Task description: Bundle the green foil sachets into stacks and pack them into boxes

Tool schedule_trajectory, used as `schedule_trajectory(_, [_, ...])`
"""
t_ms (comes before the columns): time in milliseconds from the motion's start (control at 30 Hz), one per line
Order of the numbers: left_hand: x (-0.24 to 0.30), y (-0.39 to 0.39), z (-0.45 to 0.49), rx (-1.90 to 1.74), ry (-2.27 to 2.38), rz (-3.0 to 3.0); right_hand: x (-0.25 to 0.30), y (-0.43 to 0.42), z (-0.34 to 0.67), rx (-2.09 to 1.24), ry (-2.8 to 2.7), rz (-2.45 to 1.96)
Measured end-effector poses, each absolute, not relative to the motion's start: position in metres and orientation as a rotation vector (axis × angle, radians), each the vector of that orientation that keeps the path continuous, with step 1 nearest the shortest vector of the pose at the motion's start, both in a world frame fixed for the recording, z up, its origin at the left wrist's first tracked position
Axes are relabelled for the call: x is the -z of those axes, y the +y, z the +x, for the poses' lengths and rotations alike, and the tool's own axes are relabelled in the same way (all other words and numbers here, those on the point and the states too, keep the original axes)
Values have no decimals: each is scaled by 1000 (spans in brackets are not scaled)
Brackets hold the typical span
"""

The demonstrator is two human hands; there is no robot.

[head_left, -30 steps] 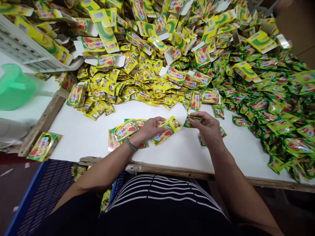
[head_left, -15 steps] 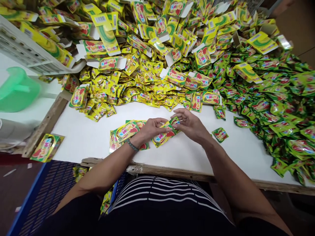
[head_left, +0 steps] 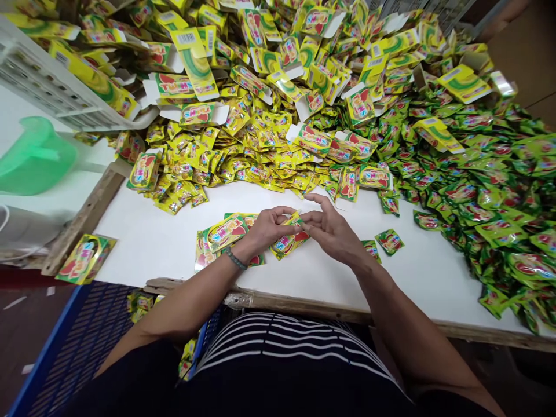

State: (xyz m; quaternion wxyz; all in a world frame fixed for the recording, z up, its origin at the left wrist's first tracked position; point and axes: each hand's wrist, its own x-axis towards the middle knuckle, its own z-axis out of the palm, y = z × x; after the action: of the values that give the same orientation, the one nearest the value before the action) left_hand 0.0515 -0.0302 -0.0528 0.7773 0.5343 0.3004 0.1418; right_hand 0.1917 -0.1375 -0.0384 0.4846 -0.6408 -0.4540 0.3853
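My left hand (head_left: 264,227) grips a small yellow carton (head_left: 289,241) with red fruit print, held just above the white table (head_left: 147,243). My right hand (head_left: 330,229) meets the carton's far end, fingers partly spread and pressing at its opening; whether anything is between those fingers is hidden. Flat yellow cartons (head_left: 217,234) lie stacked under my left wrist. Two small green sachets (head_left: 390,241) lie on the table to the right of my right wrist.
A heap of yellow sachets (head_left: 243,156) fills the middle back, green sachets (head_left: 486,191) the right, folded cartons (head_left: 304,63) behind. A white crate (head_left: 47,92) and green plastic scoop (head_left: 35,159) stand left. A blue crate (head_left: 73,347) sits below the table edge.
My right hand, which held a green sachet to the right, has come left to the carton's end. A second green sachet now shows on the table beside my right wrist.
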Motion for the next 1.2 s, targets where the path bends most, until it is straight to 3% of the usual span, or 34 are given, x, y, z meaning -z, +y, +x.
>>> schedule_trajectory(133, [53, -31, 53, -450, 629, 1100, 44, -140, 195, -436, -930, -1553])
schedule_trajectory(200, [53, -33, 54, -509, 594, 1074, 49, -140, 193, -360, -908, -1576])
schedule_trajectory(567, [52, -30, 48, -413, 541, 1190, 55, -136, 184, -842, -901, -1582])
schedule_trajectory(933, [55, -27, 50, -519, 634, 1123, 49, -139, 182, -785, -963, -1572])
schedule_trajectory(1200, [52, -29, 51, -491, 642, 1155, 61, -131, 184, -897, -576, -1456])
